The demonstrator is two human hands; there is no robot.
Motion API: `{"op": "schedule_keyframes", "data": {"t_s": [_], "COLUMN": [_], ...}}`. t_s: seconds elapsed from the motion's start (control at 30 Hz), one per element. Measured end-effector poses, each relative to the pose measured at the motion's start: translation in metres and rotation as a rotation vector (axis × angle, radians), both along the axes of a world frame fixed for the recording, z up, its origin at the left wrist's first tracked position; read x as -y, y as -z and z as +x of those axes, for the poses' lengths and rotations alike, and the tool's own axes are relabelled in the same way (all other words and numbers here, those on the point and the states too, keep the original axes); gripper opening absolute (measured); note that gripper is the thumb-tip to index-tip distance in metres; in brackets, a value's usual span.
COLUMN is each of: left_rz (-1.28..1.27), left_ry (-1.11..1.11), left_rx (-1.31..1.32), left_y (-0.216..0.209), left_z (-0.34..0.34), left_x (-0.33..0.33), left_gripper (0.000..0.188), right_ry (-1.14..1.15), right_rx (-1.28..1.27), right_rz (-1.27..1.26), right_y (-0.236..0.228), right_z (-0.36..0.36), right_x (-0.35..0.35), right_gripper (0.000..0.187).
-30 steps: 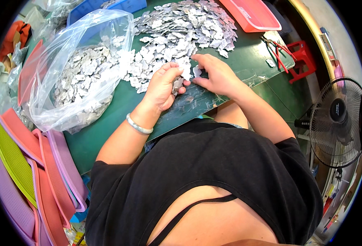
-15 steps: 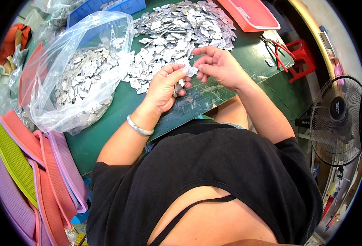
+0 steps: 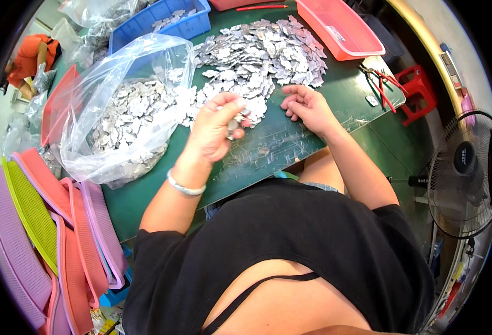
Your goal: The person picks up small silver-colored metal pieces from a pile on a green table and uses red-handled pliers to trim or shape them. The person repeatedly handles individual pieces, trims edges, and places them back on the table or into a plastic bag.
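My left hand (image 3: 211, 131) is closed around a few small flat grey metal pieces (image 3: 235, 123), partly hidden by the fingers. It hovers over the near edge of a large heap of like pieces (image 3: 271, 50) on the green table (image 3: 263, 151). Off to its right, my right hand (image 3: 314, 114) is raised above the table, fingers loosely bent and apart, with nothing visible between them. Left of my left hand lies a clear plastic bag (image 3: 70, 148), its mouth wide, holding many more grey pieces (image 3: 126, 114).
A blue bin (image 3: 198, 25) and a red tray (image 3: 355, 44) stand behind the heap. Red-handled pliers (image 3: 382, 86) lie at the right corner, near a red stool (image 3: 419, 92). Stacked coloured baskets (image 3: 34, 215) are at left, a fan (image 3: 463, 173) at right. Another person (image 3: 31, 58) is far left.
My hands have moved apart; my right hand has drawn away from the piece at my left fingertips. My left hand has turned more upright. The whole view has shifted slightly.
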State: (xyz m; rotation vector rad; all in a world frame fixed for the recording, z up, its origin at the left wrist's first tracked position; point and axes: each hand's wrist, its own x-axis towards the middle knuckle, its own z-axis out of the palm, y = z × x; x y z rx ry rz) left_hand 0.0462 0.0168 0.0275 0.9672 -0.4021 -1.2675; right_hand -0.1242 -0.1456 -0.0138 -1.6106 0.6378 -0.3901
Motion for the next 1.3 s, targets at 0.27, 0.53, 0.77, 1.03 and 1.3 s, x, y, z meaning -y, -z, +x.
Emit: {"op": "schedule_keyframes", "data": {"t_s": [0.27, 0.53, 0.77, 1.03, 1.3], "left_rz": [-0.034, -0.022, -0.295, 0.430, 0.413], "left_ry": [-0.519, -0.646, -0.196, 0.030, 0.150], "left_rx": [0.848, 1.915, 1.803, 1.852, 1.883], "left_y": [-0.068, -0.075, -0.033, 0.018, 0.020], "left_z": [0.104, 0.069, 0.006, 0.033, 0.024], "left_x": [-0.037, -0.023, 0.077, 0.183, 0.174], "left_gripper": [0.009, 0.012, 0.024, 0.060, 0.056], "right_ry": [-0.004, -0.006, -0.041, -0.075, -0.124], "right_rx": [0.078, 0.163, 0.204, 0.298, 0.279], "right_rz": [0.000, 0.008, 0.012, 0.029, 0.010], "right_y": [0.009, 0.015, 0.012, 0.014, 0.016], "right_z": [-0.005, -0.010, -0.013, -0.013, -0.013], "right_x": [-0.002, -0.003, -0.001, 0.001, 0.005], "right_gripper": [0.031, 0.031, 0.032, 0.031, 0.034]}}
